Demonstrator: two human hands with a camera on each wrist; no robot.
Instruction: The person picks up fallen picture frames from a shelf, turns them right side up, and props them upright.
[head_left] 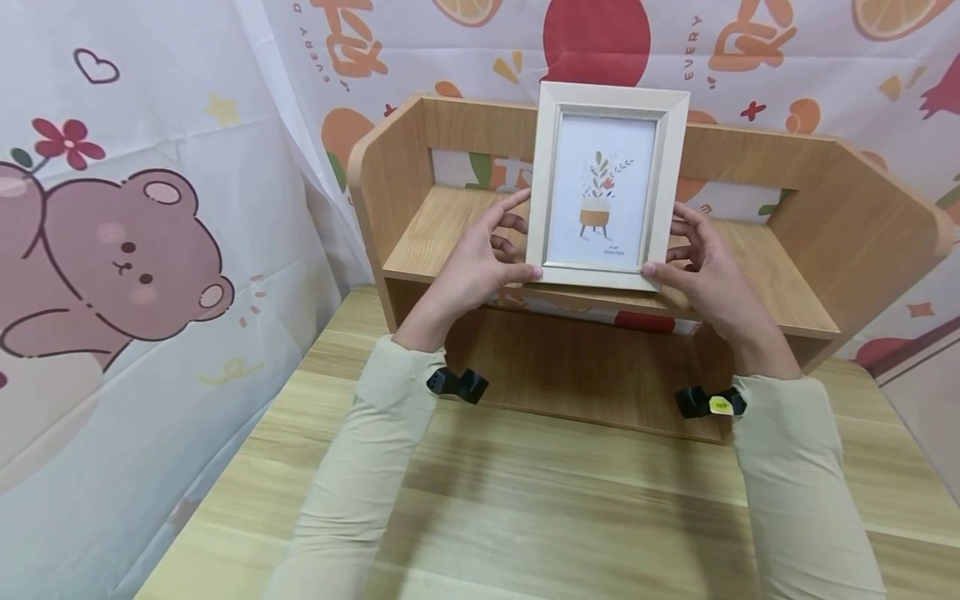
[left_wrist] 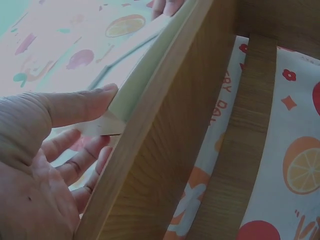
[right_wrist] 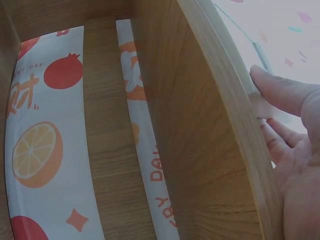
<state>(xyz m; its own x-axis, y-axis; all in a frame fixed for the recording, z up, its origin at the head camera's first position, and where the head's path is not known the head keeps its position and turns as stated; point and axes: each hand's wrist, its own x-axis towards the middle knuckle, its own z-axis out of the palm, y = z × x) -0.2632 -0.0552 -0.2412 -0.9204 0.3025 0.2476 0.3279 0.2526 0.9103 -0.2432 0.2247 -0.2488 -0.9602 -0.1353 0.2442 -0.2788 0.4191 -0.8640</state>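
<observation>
A cream picture frame [head_left: 609, 187] with a potted-plant print stands on the upper board of a wooden desktop shelf [head_left: 431, 233], leaning slightly back, its lower edge near the board's front edge. My left hand [head_left: 480, 258] holds its lower left corner, thumb on the front and the other fingers beside it. At the lower right corner my right hand [head_left: 708, 262] holds it likewise. From the left wrist view, my left thumb presses the frame's corner [left_wrist: 137, 87] just above the board. The right wrist view shows my right thumb on the other corner [right_wrist: 260, 105]. The frame's back is hidden.
The shelf stands on a light wood table [head_left: 585, 500]. Its side panels [head_left: 862, 217] rise at both ends, and a lower compartment [head_left: 570, 358] lies under the upper board. A printed curtain [head_left: 480, 50] hangs behind; a bear-patterned one [head_left: 150, 375] is at the left.
</observation>
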